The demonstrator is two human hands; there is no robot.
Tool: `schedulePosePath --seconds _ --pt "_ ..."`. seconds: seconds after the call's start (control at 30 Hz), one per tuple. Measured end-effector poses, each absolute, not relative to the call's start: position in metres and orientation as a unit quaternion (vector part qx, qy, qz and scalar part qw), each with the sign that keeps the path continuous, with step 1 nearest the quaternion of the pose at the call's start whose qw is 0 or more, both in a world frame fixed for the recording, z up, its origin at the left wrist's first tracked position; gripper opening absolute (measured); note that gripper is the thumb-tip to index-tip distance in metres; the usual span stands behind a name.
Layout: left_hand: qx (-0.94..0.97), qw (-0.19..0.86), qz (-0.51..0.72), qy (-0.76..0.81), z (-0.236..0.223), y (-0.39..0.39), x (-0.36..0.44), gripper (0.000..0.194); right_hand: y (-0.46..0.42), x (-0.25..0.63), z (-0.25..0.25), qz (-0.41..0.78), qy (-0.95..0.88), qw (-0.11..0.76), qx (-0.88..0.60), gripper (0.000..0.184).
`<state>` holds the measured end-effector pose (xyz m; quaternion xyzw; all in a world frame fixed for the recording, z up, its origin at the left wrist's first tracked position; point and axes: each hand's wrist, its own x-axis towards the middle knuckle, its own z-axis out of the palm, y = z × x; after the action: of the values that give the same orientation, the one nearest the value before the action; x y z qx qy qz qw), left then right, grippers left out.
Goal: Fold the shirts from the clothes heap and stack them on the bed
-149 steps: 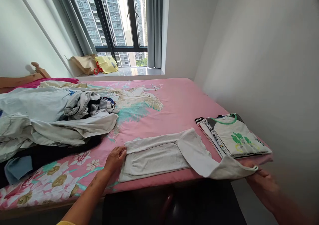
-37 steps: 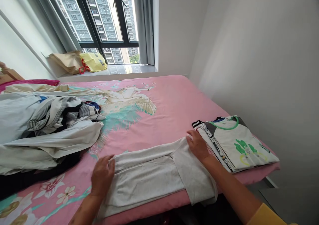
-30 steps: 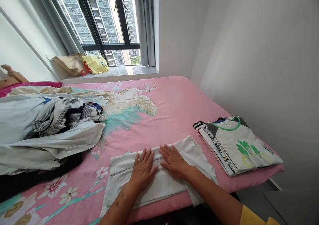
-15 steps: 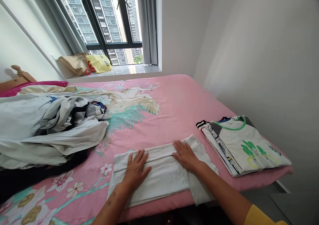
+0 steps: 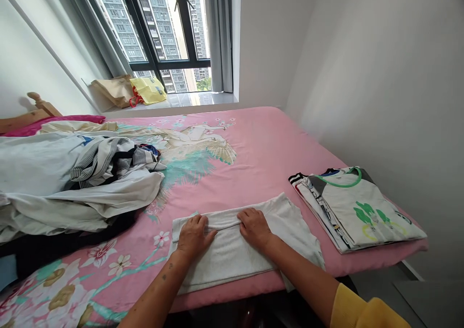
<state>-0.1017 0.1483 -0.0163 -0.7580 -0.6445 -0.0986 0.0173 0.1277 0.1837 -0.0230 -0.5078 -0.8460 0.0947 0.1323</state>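
Observation:
A white shirt lies partly folded along the near edge of the bed, its right end spread wider and hanging slightly over the edge. My left hand is on its left part, fingers curled over the folded strip of cloth. My right hand grips the same strip near the middle, its fingers bent and drawn together. Bunched fabric shows between the two hands. The fingertips are partly hidden in the cloth.
On the right corner of the pink bedsheet sits a stack of folded T-shirts. Loose clothes are heaped at the left. A brown paper bag and a yellow bag rest on the windowsill.
Both hands were flat with fingers spread on the shirt; now their fingers are curled into the cloth. My right hand has moved left, closer to my left hand, and the cloth has bunched.

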Motion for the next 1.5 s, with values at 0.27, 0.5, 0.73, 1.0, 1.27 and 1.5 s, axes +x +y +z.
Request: schedulePosePath --seconds 0.27,0.5,0.73,1.0,1.27,1.5 --pt "-0.816 0.007 -0.049 -0.576 -0.020 0.159 -0.087 0.028 0.190 0.125 -0.025 0.064 -0.845 0.107 -0.519 0.017" --pt "-0.827 0.008 -0.032 -0.562 -0.016 0.160 -0.085 0.030 0.188 0.110 -0.016 0.067 -0.875 0.117 -0.465 0.020" --pt "-0.787 0.006 -0.024 -0.616 -0.004 0.132 -0.141 0.029 0.180 0.156 -0.019 0.086 -0.856 0.103 -0.499 0.025" --pt "-0.755 0.014 -0.051 -0.653 -0.021 0.141 -0.132 0.052 0.191 0.172 -0.022 0.128 -0.785 0.091 -0.599 0.055" --pt "-0.656 0.015 0.015 -0.754 -0.049 0.133 -0.125 0.078 0.178 0.228 -0.033 0.131 -0.690 0.052 -0.710 0.071" --pt "-0.684 -0.022 -0.016 -0.729 -0.044 0.134 -0.099 0.059 0.206 0.232 -0.030 0.076 -0.699 0.202 -0.682 0.048"
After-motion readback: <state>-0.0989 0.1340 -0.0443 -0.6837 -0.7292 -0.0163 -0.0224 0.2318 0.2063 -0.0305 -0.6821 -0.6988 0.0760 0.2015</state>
